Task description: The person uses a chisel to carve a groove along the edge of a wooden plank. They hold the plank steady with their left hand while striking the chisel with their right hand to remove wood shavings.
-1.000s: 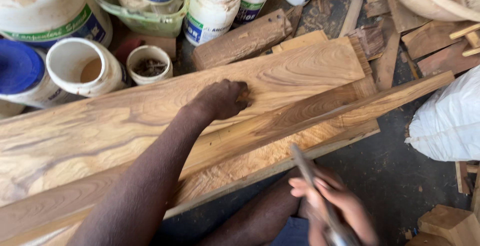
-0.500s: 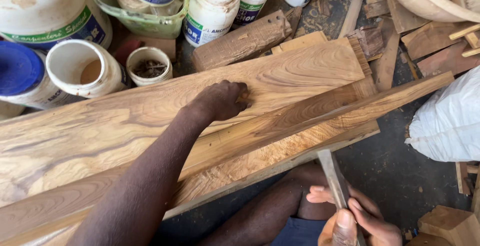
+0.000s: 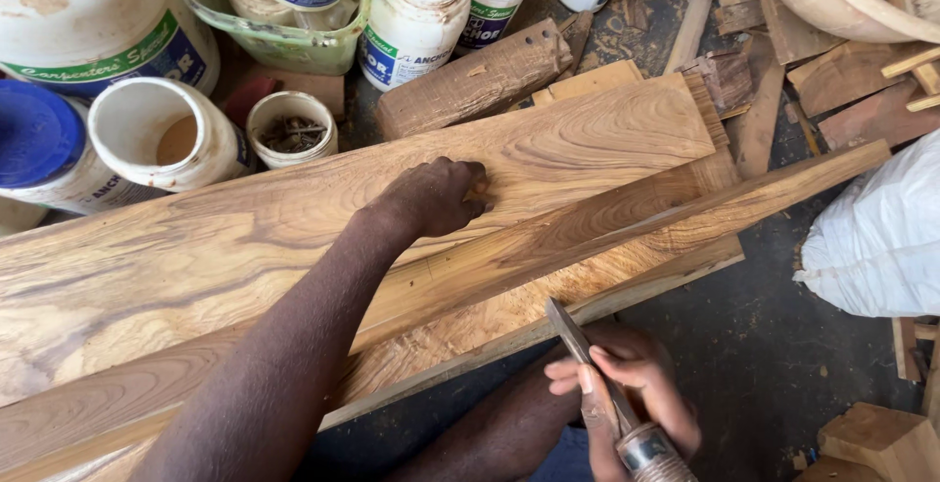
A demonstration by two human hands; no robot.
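Fingers of my left hand [image 3: 436, 196] curl down onto the wide, pale grained plank [image 3: 294, 237], pressing its top face near the middle; they close on nothing. My right hand [image 3: 627, 389] is clamped on a chisel [image 3: 597, 379], its flat metal blade pointing up toward the plank's near edge, its ringed handle low by my knee. A narrower darker board [image 3: 685, 208] lies slanting across the plank. White tubs [image 3: 162, 134] stand beyond it.
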